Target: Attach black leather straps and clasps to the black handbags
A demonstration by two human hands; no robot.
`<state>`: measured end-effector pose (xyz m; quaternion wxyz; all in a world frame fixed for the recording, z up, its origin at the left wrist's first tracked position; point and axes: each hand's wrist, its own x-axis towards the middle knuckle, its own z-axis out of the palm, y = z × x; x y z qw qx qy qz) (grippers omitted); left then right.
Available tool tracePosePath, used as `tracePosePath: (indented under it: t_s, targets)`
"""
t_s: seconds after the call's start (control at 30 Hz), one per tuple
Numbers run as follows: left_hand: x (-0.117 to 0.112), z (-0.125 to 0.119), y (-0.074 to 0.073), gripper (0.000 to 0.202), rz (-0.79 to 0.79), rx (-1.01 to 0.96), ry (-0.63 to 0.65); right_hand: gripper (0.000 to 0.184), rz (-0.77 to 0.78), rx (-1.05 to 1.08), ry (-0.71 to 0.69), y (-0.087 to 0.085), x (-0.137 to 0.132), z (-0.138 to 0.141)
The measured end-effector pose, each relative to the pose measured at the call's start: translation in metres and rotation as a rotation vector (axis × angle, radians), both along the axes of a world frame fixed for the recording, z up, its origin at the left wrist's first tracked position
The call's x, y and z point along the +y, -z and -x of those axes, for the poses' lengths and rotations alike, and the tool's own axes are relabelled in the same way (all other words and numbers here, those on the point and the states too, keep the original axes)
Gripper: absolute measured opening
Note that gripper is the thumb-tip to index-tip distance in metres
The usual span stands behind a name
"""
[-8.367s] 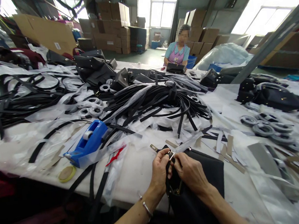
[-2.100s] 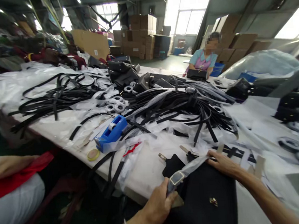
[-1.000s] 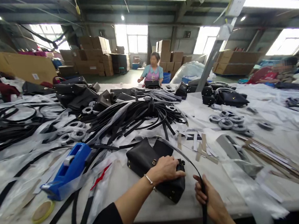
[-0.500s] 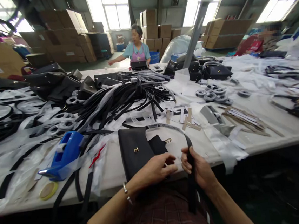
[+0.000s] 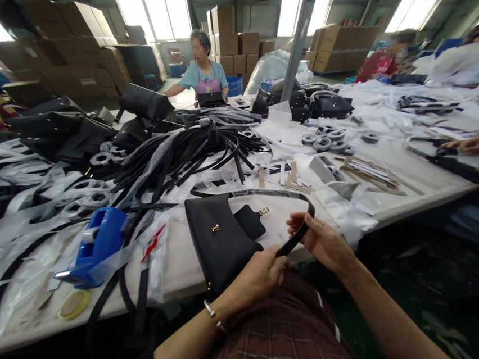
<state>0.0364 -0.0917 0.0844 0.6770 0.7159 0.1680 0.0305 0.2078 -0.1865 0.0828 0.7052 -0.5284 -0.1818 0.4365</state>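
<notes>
- Black leather fills the head view: a black handbag (image 5: 220,240) lies flat at the near edge of the white worktable (image 5: 394,204), its lower end hanging toward our lap.
- Our left hand (image 5: 261,273) is closed around the near end of the bag's black strap (image 5: 296,239), pinching it just beside the bag's lower corner.
- Our right hand (image 5: 324,242) curls around the same strap further along, where it loops back over the table toward the bag's top.
- Just left of the bag sits a blue tape dispenser (image 5: 96,247); beyond it a heap of loose black straps (image 5: 195,155) and some cardboard strips (image 5: 290,174).
- At the right edge, another person's hands (image 5: 474,148) work on their own strap; a further person sits at the far end.
- Risk, as we judge it: the bag overhangs the edge, so a pull on the strap could drag it off the table.
- The loop could also snag the loose straps or sweep the cardboard strips aside.
</notes>
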Motion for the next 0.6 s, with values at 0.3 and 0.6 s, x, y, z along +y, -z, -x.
tracePosePath:
  t_s: [0.3, 0.6]
  targets:
    - [0.016, 0.005, 0.018, 0.029, -0.78, 0.212, 0.114, 0.042, 0.527, -1.146, -0.074, 0.003, -0.034, 0.008]
    - [0.036, 0.011, 0.001, 0.023, -0.807, 0.021, 0.017, 0.029, 0.285, -1.084, -0.546, 0.001, -0.002, 0.004]
